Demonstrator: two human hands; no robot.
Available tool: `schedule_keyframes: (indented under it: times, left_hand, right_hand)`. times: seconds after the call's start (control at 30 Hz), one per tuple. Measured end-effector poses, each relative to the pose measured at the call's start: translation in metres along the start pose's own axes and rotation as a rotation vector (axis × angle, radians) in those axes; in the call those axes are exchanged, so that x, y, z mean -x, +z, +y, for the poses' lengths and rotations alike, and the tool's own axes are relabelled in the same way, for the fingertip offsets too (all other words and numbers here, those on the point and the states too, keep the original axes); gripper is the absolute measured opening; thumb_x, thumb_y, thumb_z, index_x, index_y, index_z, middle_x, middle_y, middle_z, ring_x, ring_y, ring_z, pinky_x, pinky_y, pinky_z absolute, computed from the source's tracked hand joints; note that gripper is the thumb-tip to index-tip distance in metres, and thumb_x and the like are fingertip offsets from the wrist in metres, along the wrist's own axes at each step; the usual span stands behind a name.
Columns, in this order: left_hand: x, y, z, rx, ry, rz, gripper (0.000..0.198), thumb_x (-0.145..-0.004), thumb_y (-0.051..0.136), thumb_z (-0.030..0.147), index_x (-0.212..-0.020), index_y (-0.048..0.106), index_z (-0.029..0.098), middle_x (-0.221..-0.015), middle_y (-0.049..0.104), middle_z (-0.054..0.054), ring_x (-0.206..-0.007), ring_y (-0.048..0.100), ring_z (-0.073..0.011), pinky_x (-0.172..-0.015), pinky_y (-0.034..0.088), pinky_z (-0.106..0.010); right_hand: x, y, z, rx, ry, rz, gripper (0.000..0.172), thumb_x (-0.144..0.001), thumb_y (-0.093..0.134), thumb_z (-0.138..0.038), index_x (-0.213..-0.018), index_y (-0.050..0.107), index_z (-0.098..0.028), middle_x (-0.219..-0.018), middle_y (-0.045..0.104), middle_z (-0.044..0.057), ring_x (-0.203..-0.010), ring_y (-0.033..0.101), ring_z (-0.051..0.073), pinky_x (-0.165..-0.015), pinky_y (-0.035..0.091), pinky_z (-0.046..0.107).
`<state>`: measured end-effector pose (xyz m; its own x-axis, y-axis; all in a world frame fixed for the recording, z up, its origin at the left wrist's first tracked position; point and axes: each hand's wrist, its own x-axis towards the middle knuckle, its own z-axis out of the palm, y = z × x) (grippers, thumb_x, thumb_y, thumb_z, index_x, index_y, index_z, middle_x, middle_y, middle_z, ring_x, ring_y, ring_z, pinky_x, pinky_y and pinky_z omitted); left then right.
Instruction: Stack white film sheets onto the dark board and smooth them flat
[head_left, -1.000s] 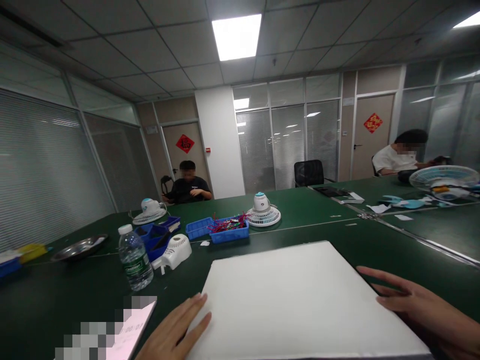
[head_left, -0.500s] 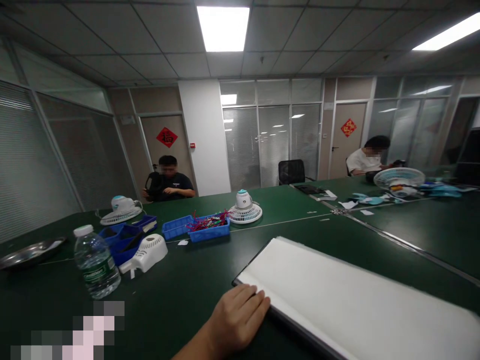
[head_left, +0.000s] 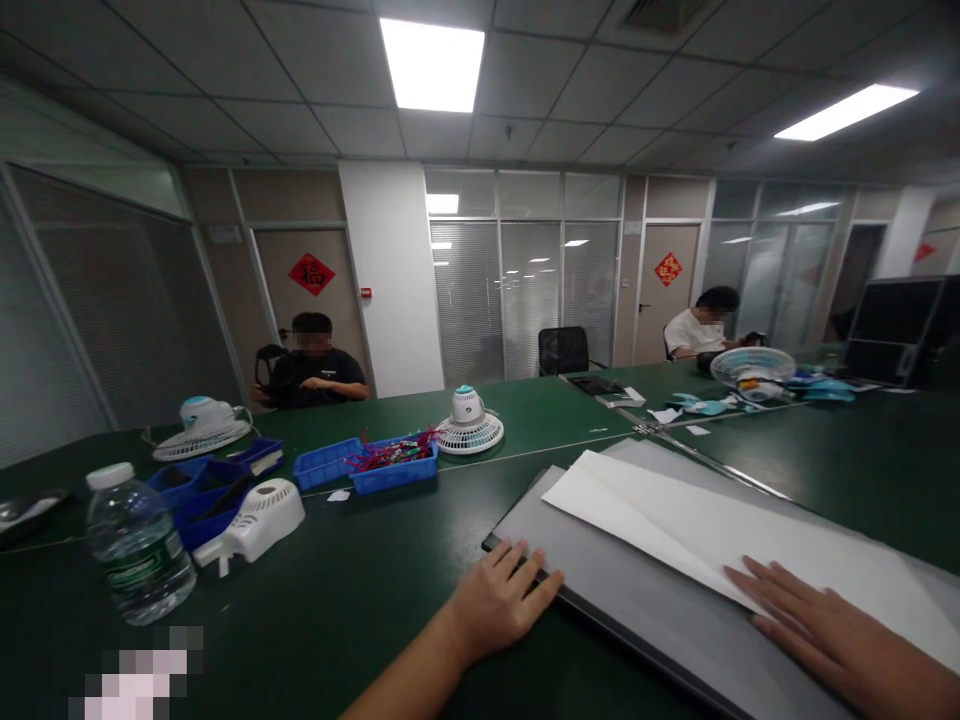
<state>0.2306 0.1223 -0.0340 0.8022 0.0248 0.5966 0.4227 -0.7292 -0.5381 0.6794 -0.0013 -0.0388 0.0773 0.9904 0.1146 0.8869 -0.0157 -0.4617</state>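
1. Hands lie flat and open, gripping nothing: the left hand (head_left: 499,600) presses the near corner of a grey board (head_left: 637,590) on the green table (head_left: 360,600), seemingly to steady it.
2. The right hand (head_left: 832,635) rests, fingers spread, on a white sheet (head_left: 712,525) lying skewed across the board, pinning it there.
3. A bottle (head_left: 135,545) stands to the left; its label is unreadable. Red door signs (head_left: 310,273) bear a character too small to read.

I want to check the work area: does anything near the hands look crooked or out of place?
Yes. The white sheet lies askew on the grey board, its corners not matching the board's edges. The right hand rests on it.
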Motion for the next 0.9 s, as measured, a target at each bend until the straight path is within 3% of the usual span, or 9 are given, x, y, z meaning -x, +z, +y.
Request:
schedule_keyframes:
  times: [0.1, 0.2, 0.37, 0.47, 0.57, 0.67, 0.77, 0.9]
  left_hand:
    - [0.021, -0.020, -0.009, 0.015, -0.008, -0.078, 0.036, -0.096, 0.067, 0.025, -0.131, 0.059, 0.021, -0.126, 0.066, -0.007, -0.108, 0.068, -0.0233, -0.087, 0.061, -0.043]
    - [0.021, -0.028, -0.014, 0.033, 0.008, -0.135, 0.036, -0.096, 0.067, 0.025, -0.131, 0.059, 0.021, -0.129, 0.065, -0.007, -0.109, 0.068, -0.0236, -0.089, 0.061, -0.044]
    - [-0.016, -0.005, -0.013, 0.081, 0.052, -0.181, 0.041, -0.097, 0.067, 0.030, -0.136, 0.056, 0.023, -0.139, 0.059, -0.009, -0.117, 0.064, -0.0267, -0.095, 0.057, -0.050]
    - [-0.046, 0.013, -0.007, 0.114, 0.060, -0.211, 0.047, -0.097, 0.067, 0.032, -0.140, 0.052, 0.024, -0.145, 0.054, -0.009, -0.123, 0.060, -0.0291, -0.098, 0.055, -0.053]
    - [-0.068, 0.022, 0.000, 0.143, 0.046, -0.265, 0.053, -0.097, 0.066, 0.033, -0.145, 0.047, 0.026, -0.149, 0.052, -0.010, -0.125, 0.059, -0.0303, -0.100, 0.054, -0.056]
    - [-0.071, 0.015, 0.006, 0.162, 0.006, -0.352, 0.051, -0.103, 0.054, 0.033, -0.153, 0.039, 0.032, -0.151, 0.054, -0.010, -0.130, 0.059, -0.0326, -0.103, 0.051, -0.059]
    - [-0.054, -0.008, 0.011, 0.154, -0.057, -0.442, 0.046, -0.108, 0.037, 0.034, -0.154, 0.037, 0.038, -0.150, 0.057, -0.010, -0.131, 0.059, -0.0368, -0.102, 0.051, -0.061]
    - [-0.010, -0.058, 0.021, 0.090, -0.132, -0.550, 0.052, -0.104, 0.050, 0.030, -0.154, 0.039, 0.034, -0.146, 0.060, -0.015, -0.120, 0.065, -0.0434, -0.091, 0.060, -0.060]
  right_hand:
    - [-0.004, 0.007, -0.002, 0.045, -0.001, -0.012, 0.062, -0.087, 0.052, -0.072, -0.142, 0.056, -0.043, -0.158, 0.042, -0.006, -0.150, 0.029, 0.034, -0.125, 0.013, 0.060]
    - [0.006, 0.014, -0.025, 0.032, -0.054, -0.056, 0.067, -0.085, 0.058, -0.070, -0.147, 0.047, -0.047, -0.161, 0.032, -0.009, -0.152, 0.021, 0.034, -0.125, 0.006, 0.059]
    - [0.019, 0.017, -0.073, -0.120, -0.072, -0.107, 0.068, -0.083, 0.064, -0.066, -0.146, 0.044, -0.050, -0.162, 0.026, -0.013, -0.154, 0.011, 0.032, -0.123, -0.007, 0.059]
    - [0.014, 0.012, -0.080, -0.127, -0.056, -0.116, 0.065, -0.083, 0.063, -0.067, -0.144, 0.047, -0.052, -0.161, 0.027, -0.014, -0.154, 0.009, 0.032, -0.123, -0.010, 0.058]
    - [0.003, 0.008, -0.068, -0.081, -0.034, -0.084, 0.062, -0.086, 0.057, -0.069, -0.144, 0.046, -0.052, -0.161, 0.027, -0.013, -0.153, 0.010, 0.032, -0.122, -0.007, 0.061]
    - [-0.011, 0.005, -0.046, 0.006, -0.015, -0.038, 0.061, -0.090, 0.048, -0.071, -0.147, 0.042, -0.051, -0.163, 0.026, -0.011, -0.153, 0.013, 0.033, -0.121, -0.002, 0.066]
    - [-0.028, 0.004, -0.021, 0.080, 0.017, 0.001, 0.063, -0.091, 0.042, -0.073, -0.148, 0.043, -0.048, -0.163, 0.028, -0.007, -0.152, 0.016, 0.035, -0.117, 0.001, 0.072]
    - [-0.050, 0.001, 0.004, 0.043, 0.020, 0.080, 0.065, -0.084, 0.051, -0.074, -0.142, 0.054, -0.044, -0.160, 0.038, -0.003, -0.149, 0.026, 0.037, -0.119, 0.013, 0.070]
